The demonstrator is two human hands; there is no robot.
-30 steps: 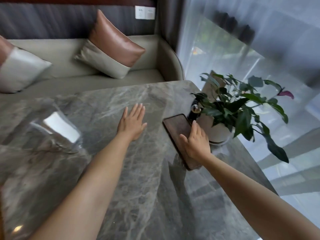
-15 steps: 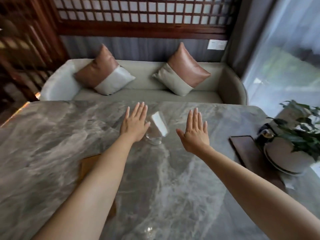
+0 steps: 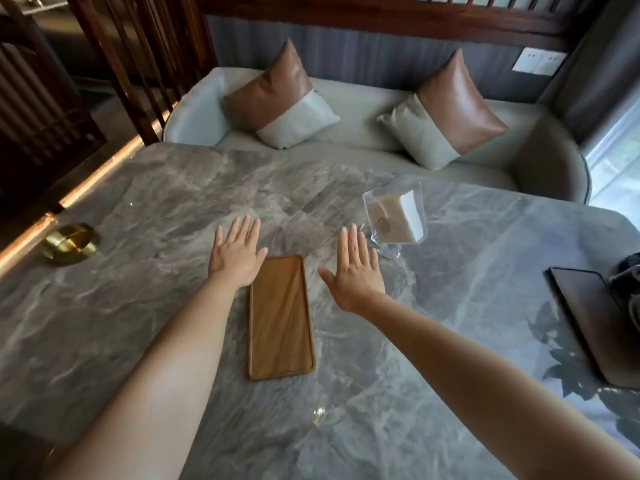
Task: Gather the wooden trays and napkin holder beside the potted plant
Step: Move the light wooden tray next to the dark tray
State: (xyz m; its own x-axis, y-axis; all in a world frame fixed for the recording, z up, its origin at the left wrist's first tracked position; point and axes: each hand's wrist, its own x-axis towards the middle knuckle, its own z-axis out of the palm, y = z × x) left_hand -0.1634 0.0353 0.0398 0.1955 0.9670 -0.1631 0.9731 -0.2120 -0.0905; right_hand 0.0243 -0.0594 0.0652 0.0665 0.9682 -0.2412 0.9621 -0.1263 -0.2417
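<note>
A light wooden tray (image 3: 280,317) lies flat in the middle of the grey marble table (image 3: 138,209). My left hand (image 3: 237,252) hovers open at its far left corner, and my right hand (image 3: 355,271) is open just right of the tray, fingers spread. A clear napkin holder (image 3: 394,220) with white napkins stands beyond my right hand. A dark wooden tray (image 3: 585,317) lies at the right edge, next to the pot (image 3: 628,282) of the plant, which is mostly cut off by the frame.
A brass bowl (image 3: 71,243) sits at the table's left edge. Behind the table runs a grey sofa (image 3: 363,109) with two brown-and-white cushions. A wooden slat screen stands at the far left.
My view has swung left, away from the plant. My right hand left the dark tray beside the pot, and both open hands now flank the light tray at mid-table.
</note>
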